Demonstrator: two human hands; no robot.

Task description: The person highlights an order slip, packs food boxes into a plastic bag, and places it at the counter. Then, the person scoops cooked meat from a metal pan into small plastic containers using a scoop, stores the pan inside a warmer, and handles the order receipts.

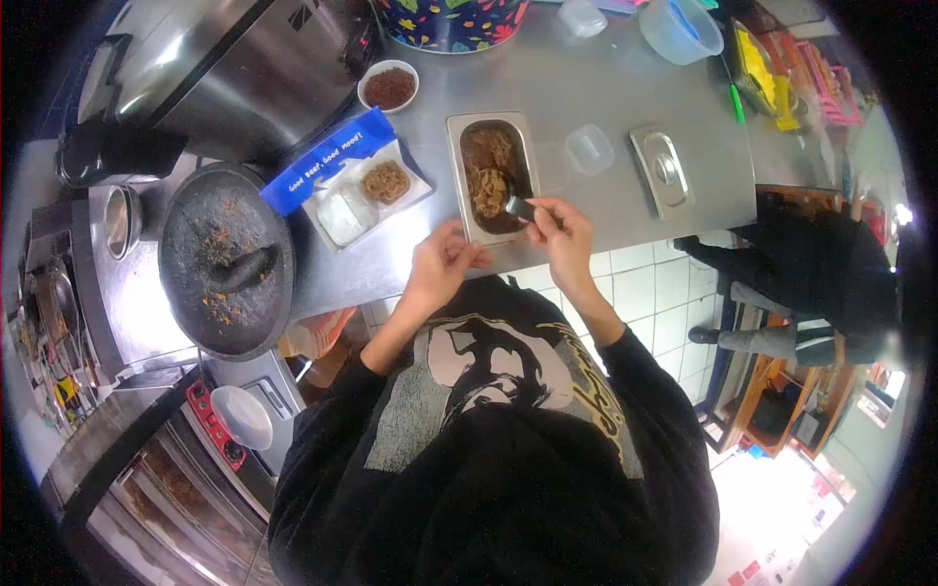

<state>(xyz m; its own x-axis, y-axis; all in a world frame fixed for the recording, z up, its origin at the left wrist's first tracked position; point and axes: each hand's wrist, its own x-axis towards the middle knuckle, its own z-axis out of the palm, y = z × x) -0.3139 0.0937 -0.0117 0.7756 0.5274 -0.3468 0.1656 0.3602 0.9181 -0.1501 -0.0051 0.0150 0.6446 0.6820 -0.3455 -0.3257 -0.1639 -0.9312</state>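
Observation:
A steel food pan [535, 166] holds brown shredded meat [489, 186] in dark sauce. My left hand [445, 264] grips the pan's near left corner, thumb and fingers at the rim. In my right hand [564, 242] is a metal utensil [521, 208], pinched by its handle; its tip is down in the meat, so its kind is hidden. Left of the pan lies an open paper box [418, 192] with a blue flap reading "Good Beef, Good Mood!". Inside it are a portion of shredded meat [385, 183] and a white wrapped mound [346, 213].
A stone mortar [176, 293] with a dark pestle [242, 271] stands at left. Behind the box is a bowl of reddish-brown bits [389, 88]. Right of the pan are a small clear container [590, 149] and a steel lid [661, 171]. Another person [821, 264] stands at far right.

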